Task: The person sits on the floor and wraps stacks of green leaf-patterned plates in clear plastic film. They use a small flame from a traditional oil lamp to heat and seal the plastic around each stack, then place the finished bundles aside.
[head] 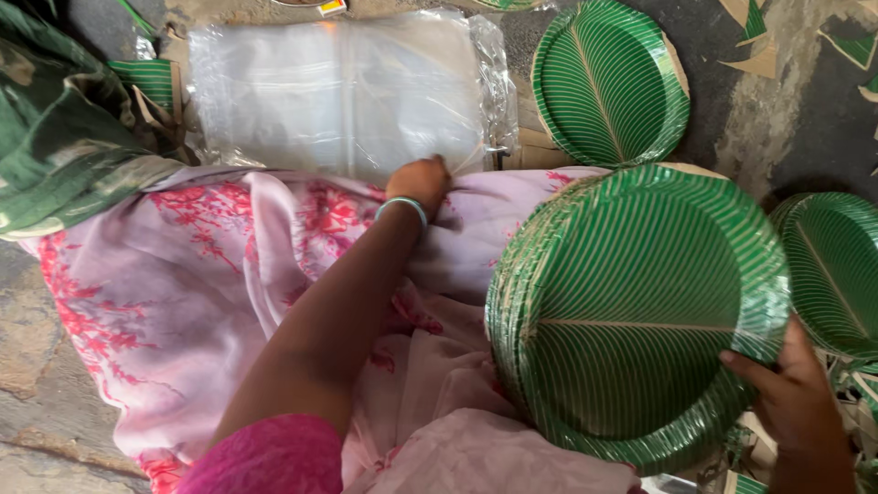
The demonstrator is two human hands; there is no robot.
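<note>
Plates (631, 311), a thick green stack printed with a leaf pattern, stood tilted on edge in the head view, leaning against the pink flowered cloth (183, 284) over the person's lap. The right hand (796, 393) gripped the stack at its lower right rim, fingers curled over the edge and closed on it. The printed leaf's midrib ran roughly level across the top plate, from left toward that hand, and the stack's depth ran back toward the lap.

The left hand (419, 186) reached forward across the cloth to the near edge of a pile of clear plastic bags (343, 91). Its fingers were bent down onto the plastic; whether they had pinched a bag I could not tell.

Taking one bag cleanly would probably call for lifting only the top sheet by its edge while the right hand kept the stack squared so no plate slid out.

More green plates (608, 78) lay flat on the floor beyond, and another stack (837, 274) sat at the right.
</note>
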